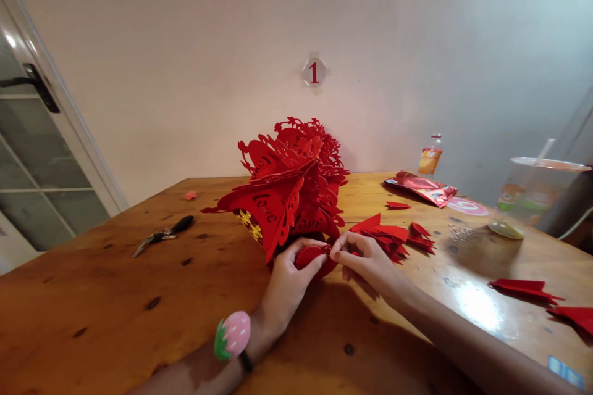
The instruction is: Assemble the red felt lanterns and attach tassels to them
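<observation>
A large red felt decoration with cut-out "Love" lettering and scalloped edges stands in front of me, gold trim showing at its lower left. At its near lower side, my left hand is closed on a rounded red felt piece, the thumb lying over it. My right hand pinches at the right end of that piece, its thumb and forefinger together near the left fingertips. Whatever sits between those right fingertips is too small to make out. A strawberry hair tie circles my left wrist.
Folded red felt pieces lie right of the decoration, more red pieces at the far right. Keys lie left. Toward the back right are a red foil packet, a bottle, a lidded plastic cup and small metal rings.
</observation>
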`<state>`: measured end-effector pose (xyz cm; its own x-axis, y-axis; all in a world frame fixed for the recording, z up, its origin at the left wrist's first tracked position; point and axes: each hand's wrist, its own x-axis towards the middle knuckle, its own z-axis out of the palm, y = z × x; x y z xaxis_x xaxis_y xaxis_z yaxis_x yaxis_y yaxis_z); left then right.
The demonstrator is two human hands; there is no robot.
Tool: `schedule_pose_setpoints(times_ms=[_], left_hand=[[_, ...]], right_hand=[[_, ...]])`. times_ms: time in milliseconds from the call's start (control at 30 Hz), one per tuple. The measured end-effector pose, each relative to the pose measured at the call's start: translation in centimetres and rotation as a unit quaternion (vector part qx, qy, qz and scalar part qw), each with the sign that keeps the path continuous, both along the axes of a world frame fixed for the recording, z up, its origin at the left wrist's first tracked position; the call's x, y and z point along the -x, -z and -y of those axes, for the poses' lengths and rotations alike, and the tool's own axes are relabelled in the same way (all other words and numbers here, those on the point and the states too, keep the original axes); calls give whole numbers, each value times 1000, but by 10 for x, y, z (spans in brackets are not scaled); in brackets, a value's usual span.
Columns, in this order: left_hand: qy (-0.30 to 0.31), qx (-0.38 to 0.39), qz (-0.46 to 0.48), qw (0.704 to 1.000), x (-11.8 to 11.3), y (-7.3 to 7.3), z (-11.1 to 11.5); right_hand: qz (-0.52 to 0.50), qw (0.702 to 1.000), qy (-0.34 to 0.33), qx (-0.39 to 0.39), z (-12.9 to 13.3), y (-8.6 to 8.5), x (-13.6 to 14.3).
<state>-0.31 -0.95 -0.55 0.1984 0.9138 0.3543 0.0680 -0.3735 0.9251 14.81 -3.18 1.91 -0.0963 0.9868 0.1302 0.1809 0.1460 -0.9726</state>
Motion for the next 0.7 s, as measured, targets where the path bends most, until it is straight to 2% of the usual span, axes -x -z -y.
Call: schedule_pose_setpoints(times_ms=[133,233,367,467,567,700], left_hand=[[6,-16,-13,1000,0,1,0],[10,-27,-14,999,0,3,1],[24,-30,-22,999,0,3,3],[26,-45,-41,998,0,2,6],[26,-96,-76,992,-1,-1,13],[30,-214,-130,968,3,-7,34]], right_hand=[[-53,997,0,54,4,-6,1],[-81,994,-9,75,2,-2,-1],[-107,992,-5,65,-3,7,-5],[-100,993,-10,57,-2,6,-6],[-77,996,-18,27,3,0,-5],[-97,994,-3,-51,13,-9,-5]])
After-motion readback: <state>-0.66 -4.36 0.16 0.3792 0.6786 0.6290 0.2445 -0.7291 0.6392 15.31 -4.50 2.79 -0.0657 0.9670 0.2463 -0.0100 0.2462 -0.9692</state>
